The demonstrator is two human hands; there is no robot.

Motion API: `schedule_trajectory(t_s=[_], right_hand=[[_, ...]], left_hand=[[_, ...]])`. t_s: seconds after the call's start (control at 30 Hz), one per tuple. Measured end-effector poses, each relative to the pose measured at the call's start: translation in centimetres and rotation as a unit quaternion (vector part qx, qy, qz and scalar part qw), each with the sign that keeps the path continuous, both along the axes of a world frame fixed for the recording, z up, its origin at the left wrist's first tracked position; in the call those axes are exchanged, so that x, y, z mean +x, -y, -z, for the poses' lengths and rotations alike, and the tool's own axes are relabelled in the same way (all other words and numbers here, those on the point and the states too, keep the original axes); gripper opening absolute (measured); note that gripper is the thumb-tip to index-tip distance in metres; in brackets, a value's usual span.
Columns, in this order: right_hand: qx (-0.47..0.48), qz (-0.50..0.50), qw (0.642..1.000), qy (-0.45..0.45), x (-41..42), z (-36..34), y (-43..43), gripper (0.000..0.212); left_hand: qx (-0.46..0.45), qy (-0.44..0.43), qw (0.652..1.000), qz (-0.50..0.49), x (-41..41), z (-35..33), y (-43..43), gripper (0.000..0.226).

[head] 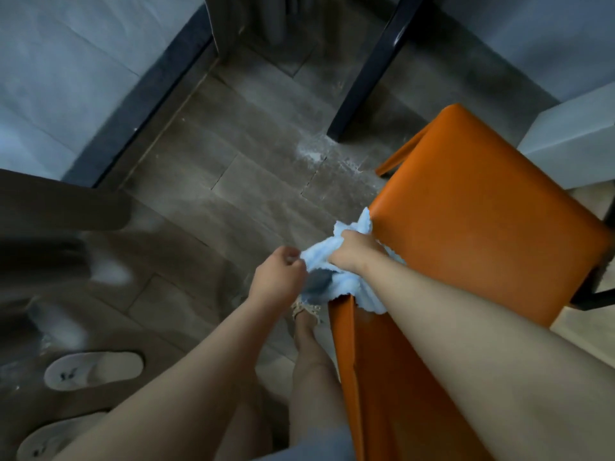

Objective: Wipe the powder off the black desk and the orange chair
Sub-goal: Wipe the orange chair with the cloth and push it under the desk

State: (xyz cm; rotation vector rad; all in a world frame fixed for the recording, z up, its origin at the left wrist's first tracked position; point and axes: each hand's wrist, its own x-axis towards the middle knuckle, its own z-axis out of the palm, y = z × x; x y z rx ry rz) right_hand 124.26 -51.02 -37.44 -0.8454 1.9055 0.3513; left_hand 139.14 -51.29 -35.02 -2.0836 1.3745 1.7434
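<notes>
Powder (314, 154) lies on the floor well beyond both hands, by the black desk leg (372, 71). The right hand (352, 252) clutches the light blue cloth (336, 274) at the near corner of the orange chair (482, 234), probably to wipe its edge. The left hand (278, 277) pinches the cloth's left side, likely to bunch it up. Whether powder remains on the seat is hard to see; the desk top is out of view.

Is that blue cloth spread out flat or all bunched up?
Bunched up. The light blue cloth is crumpled in the right hand at the orange chair's edge; the left hand pinches one corner.
</notes>
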Motion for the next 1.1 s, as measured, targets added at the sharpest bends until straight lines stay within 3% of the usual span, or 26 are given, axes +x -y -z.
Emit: schedule_trajectory(t_s=[0.1, 0.17, 0.37, 0.43, 0.53, 0.57, 0.67, 0.77, 0.93, 1.1], right_hand=[[0.025, -0.091, 0.992, 0.084, 0.6, -4.3, -1.6, 0.01], [0.012, -0.171, 0.981, 0.096, 1.4, -7.1, -2.7, 0.013], [-0.015, -0.222, 0.975, 0.023, 3.0, -9.6, -2.4, 0.008], [-0.048, -0.284, 0.957, 0.022, 3.1, -11.1, -4.0, 0.028], [-0.009, -0.203, 0.979, 0.009, 4.6, -14.9, -5.3, 0.057], [-0.009, -0.192, 0.981, 0.008, 5.1, -16.7, -6.1, 0.058], [-0.047, -0.175, 0.983, 0.002, 6.1, -19.8, -7.5, 0.027], [-0.096, -0.124, 0.987, -0.027, 6.7, -20.7, -7.3, 0.044], [-0.185, -0.133, 0.969, -0.092, 8.7, -23.6, -11.3, 0.038], [-0.293, -0.091, 0.946, -0.107, 8.5, -25.4, -17.0, 0.051]], left_hand=[[-0.001, -0.008, 1.0, 0.0, 0.7, -1.2, -0.2, 0.033], [-0.005, -0.008, 1.0, -0.003, 1.1, -2.1, -0.4, 0.031], [-0.03, -0.03, 0.999, 0.033, 2.4, -5.2, -1.7, 0.034], [-0.043, -0.038, 0.997, 0.042, 2.7, -6.2, -2.0, 0.034], [-0.06, -0.033, 0.995, 0.075, 2.7, -7.8, -2.7, 0.033], [-0.06, -0.037, 0.994, 0.087, 2.7, -8.4, -2.9, 0.033], [-0.066, -0.052, 0.99, 0.116, 2.6, -10.1, -3.3, 0.032], [-0.1, -0.048, 0.984, 0.139, 2.6, -11.7, -3.4, 0.028], [-0.145, -0.096, 0.971, 0.164, 3.4, -14.1, -3.6, 0.028], [-0.191, -0.162, 0.951, 0.179, 3.1, -16.8, -5.4, 0.028]])
